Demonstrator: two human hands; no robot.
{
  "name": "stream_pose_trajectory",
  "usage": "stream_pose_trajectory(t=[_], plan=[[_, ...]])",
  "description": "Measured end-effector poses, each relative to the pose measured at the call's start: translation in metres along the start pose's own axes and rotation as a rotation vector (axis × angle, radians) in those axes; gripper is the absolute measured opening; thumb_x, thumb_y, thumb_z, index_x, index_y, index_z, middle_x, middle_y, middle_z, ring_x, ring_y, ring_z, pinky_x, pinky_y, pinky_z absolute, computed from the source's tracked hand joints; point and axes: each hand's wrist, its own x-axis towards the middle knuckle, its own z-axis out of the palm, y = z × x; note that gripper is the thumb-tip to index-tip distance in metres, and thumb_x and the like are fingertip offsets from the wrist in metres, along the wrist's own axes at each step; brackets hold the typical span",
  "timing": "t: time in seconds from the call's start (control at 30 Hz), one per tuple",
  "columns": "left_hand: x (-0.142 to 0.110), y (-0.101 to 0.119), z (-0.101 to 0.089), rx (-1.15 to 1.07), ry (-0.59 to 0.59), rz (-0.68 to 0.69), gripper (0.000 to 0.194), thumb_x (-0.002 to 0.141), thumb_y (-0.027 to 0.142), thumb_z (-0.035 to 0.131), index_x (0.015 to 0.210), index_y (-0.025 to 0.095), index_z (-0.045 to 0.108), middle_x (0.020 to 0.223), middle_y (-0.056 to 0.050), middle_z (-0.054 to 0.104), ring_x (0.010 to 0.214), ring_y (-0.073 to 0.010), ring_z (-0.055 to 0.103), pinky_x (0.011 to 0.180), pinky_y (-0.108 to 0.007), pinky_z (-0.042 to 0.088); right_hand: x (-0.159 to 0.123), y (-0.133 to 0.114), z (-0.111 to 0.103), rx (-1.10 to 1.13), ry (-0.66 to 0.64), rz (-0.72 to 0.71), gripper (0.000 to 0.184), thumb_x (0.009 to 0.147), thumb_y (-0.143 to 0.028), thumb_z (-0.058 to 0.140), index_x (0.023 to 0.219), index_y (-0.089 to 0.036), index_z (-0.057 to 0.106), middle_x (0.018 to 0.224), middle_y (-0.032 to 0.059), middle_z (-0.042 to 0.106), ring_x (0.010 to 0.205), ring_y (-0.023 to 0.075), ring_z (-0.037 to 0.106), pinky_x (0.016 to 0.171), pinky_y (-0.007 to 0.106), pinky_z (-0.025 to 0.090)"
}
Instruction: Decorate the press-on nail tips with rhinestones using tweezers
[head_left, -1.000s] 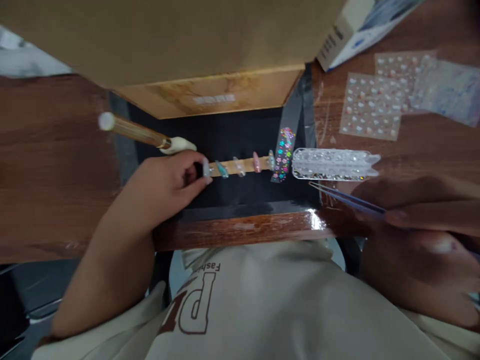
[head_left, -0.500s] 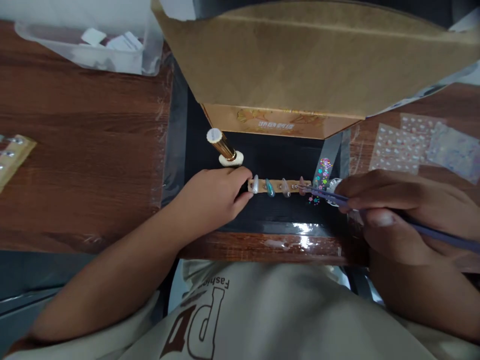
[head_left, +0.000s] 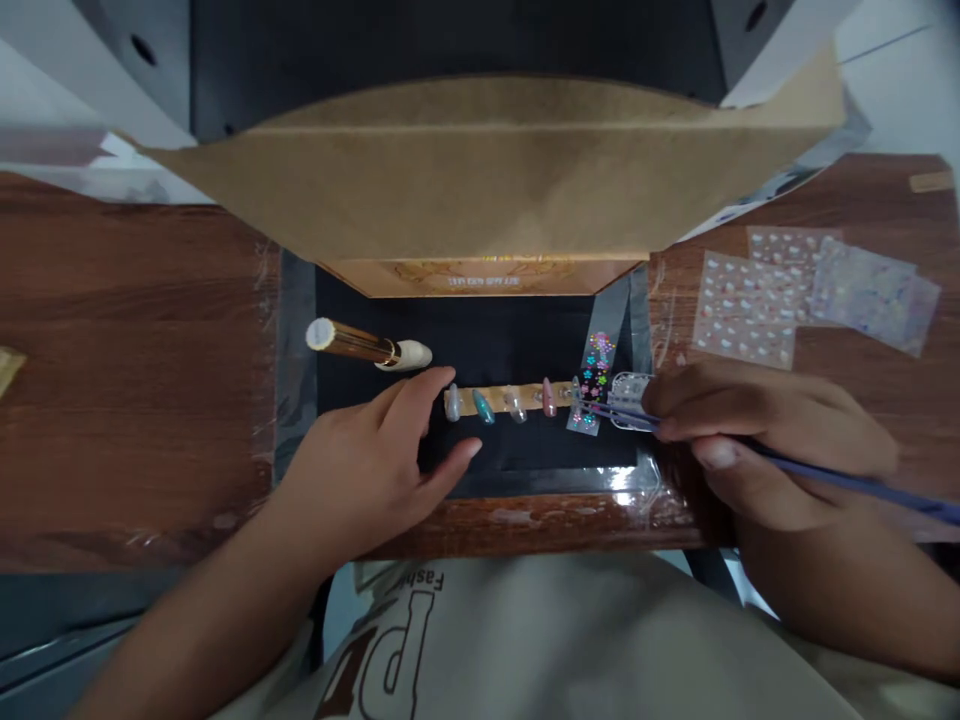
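Observation:
A tan strip [head_left: 499, 398] carrying several false nails lies on a black mat [head_left: 487, 340]. My left hand [head_left: 375, 465] rests on the mat just left of the strip, fingers spread and holding nothing. My right hand [head_left: 757, 445] pinches purple tweezers [head_left: 622, 411], whose tips reach the strip's right end, beside a sheet of coloured flower stickers [head_left: 595, 382] and a clear case of rhinestones [head_left: 628, 400], which the hand partly covers.
A gold and white tube [head_left: 364, 346] lies on the mat at the left. A brown cardboard box [head_left: 480, 190] overhangs the mat's far side. Clear sticker sheets [head_left: 795, 295] lie on the wooden table [head_left: 135, 340] at the right.
My left hand has let go of the strip's left end and opened beside it. My right hand brought the tweezers left from the table edge to the strip's right end.

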Motion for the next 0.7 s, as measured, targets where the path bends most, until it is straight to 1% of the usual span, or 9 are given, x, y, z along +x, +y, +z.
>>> stream_pose_trajectory(t=[0.1, 0.2, 0.33, 0.43, 0.57, 0.63, 0.7], plan=[[0.0, 0.002, -0.001, -0.013, 0.046, 0.051, 0.045, 0.091, 0.048, 0.054, 0.127, 0.021, 0.054, 0.078, 0.0, 0.069, 0.055, -0.0149, 0.062, 0.051, -0.029, 0.042, 0.001, 0.008, 0.001, 0.038, -0.057, -0.08, 0.029, 0.08, -0.005, 0.058, 0.106, -0.016, 0.066, 0.078, 0.0068, 0.067, 0.068, 0.0209, 0.067, 0.057, 0.034, 0.058], [0.001, 0.0, 0.0, -0.015, 0.064, 0.099, 0.042, 0.091, 0.045, 0.056, 0.125, 0.02, 0.054, 0.078, 0.0, 0.068, 0.054, -0.0137, 0.06, 0.052, -0.029, 0.043, 0.005, 0.01, 0.002, 0.033, -0.051, -0.081, 0.026, 0.081, -0.005, 0.057, 0.104, -0.015, 0.065, 0.078, 0.0066, 0.066, 0.069, 0.0203, 0.067, 0.057, 0.033, 0.057], [0.004, -0.002, 0.002, -0.017, 0.074, 0.1, 0.042, 0.09, 0.044, 0.057, 0.124, 0.018, 0.054, 0.074, 0.002, 0.065, 0.052, -0.013, 0.058, 0.051, -0.028, 0.04, 0.01, 0.008, 0.004, 0.015, -0.057, -0.089, 0.022, 0.082, -0.003, 0.057, 0.1, -0.014, 0.065, 0.076, 0.0063, 0.064, 0.071, 0.0189, 0.066, 0.056, 0.03, 0.054], [0.007, -0.004, 0.003, -0.05, 0.028, 0.079, 0.041, 0.089, 0.041, 0.058, 0.122, 0.016, 0.054, 0.071, 0.003, 0.062, 0.054, -0.0132, 0.058, 0.052, -0.027, 0.041, 0.012, 0.007, 0.004, 0.021, -0.049, -0.094, 0.02, 0.082, -0.003, 0.057, 0.098, -0.013, 0.066, 0.077, 0.0067, 0.064, 0.07, 0.0189, 0.066, 0.056, 0.03, 0.055], [0.01, -0.007, 0.007, -0.114, -0.059, 0.026, 0.043, 0.089, 0.039, 0.057, 0.124, 0.015, 0.053, 0.073, 0.002, 0.062, 0.057, -0.014, 0.061, 0.055, -0.028, 0.043, 0.013, 0.009, 0.004, 0.03, -0.06, -0.097, 0.022, 0.083, -0.004, 0.057, 0.1, -0.015, 0.066, 0.076, 0.0055, 0.064, 0.07, 0.0186, 0.066, 0.055, 0.03, 0.055], [0.011, -0.007, 0.007, -0.125, -0.068, -0.003, 0.046, 0.088, 0.04, 0.057, 0.127, 0.015, 0.052, 0.075, 0.002, 0.062, 0.058, -0.0145, 0.062, 0.055, -0.028, 0.043, 0.013, 0.01, 0.004, 0.033, -0.058, -0.092, 0.022, 0.083, -0.003, 0.057, 0.1, -0.014, 0.066, 0.076, 0.0054, 0.064, 0.071, 0.0183, 0.066, 0.055, 0.03, 0.054], [0.012, -0.007, 0.006, -0.123, -0.078, -0.015, 0.045, 0.088, 0.04, 0.058, 0.126, 0.015, 0.053, 0.075, 0.002, 0.062, 0.058, -0.0148, 0.062, 0.055, -0.029, 0.043, 0.01, 0.011, 0.004, 0.039, -0.056, -0.083, 0.022, 0.082, -0.002, 0.057, 0.099, -0.012, 0.066, 0.077, 0.0061, 0.063, 0.072, 0.0186, 0.066, 0.057, 0.031, 0.055]])
